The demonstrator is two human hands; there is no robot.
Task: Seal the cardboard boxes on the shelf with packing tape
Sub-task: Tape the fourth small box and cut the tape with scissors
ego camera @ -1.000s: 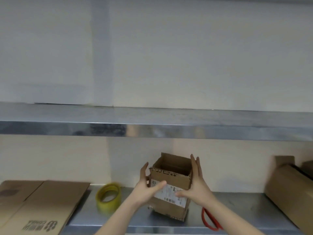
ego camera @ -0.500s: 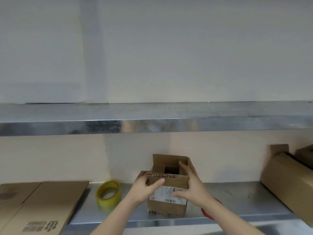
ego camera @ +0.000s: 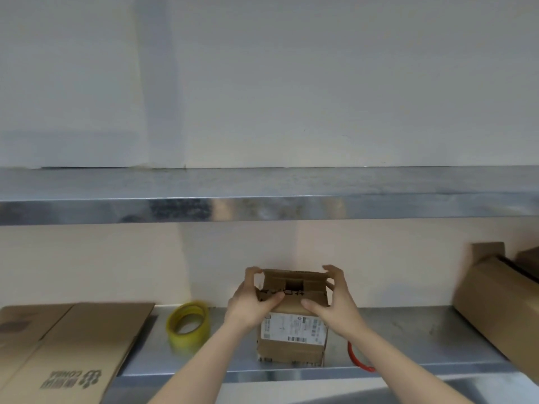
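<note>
Gripping the small cardboard box [ego camera: 291, 342] by its top, we curl our left hand [ego camera: 250, 307] and right hand [ego camera: 335, 307] round the flaps, thumbs on the near flap and fingers hooked over the far edges, likely to fold them shut for taping. The box stands on the lower shelf [ego camera: 408, 345]. The yellow tape roll [ego camera: 189, 328] sits just left of the box, within reach.

matt brown cardboard box [ego camera: 291, 342]; glossy metal shelf [ego camera: 408, 339], translucent yellow tape roll [ego camera: 189, 326]
</note>
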